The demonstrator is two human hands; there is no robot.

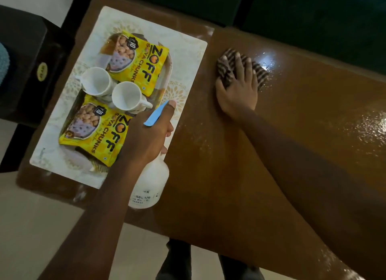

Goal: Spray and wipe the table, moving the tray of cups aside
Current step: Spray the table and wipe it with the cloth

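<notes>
My right hand presses flat on a dark striped cloth on the brown table, whose surface shines wet around it. My left hand grips a white spray bottle with a blue trigger, held over the table's left part. A pale patterned tray lies at the left end and carries two white cups lying on their sides and two yellow soya chunk packets.
A dark chair or cabinet stands left of the table. A dark green sofa runs along the far edge. Pale floor and my legs show below the near edge.
</notes>
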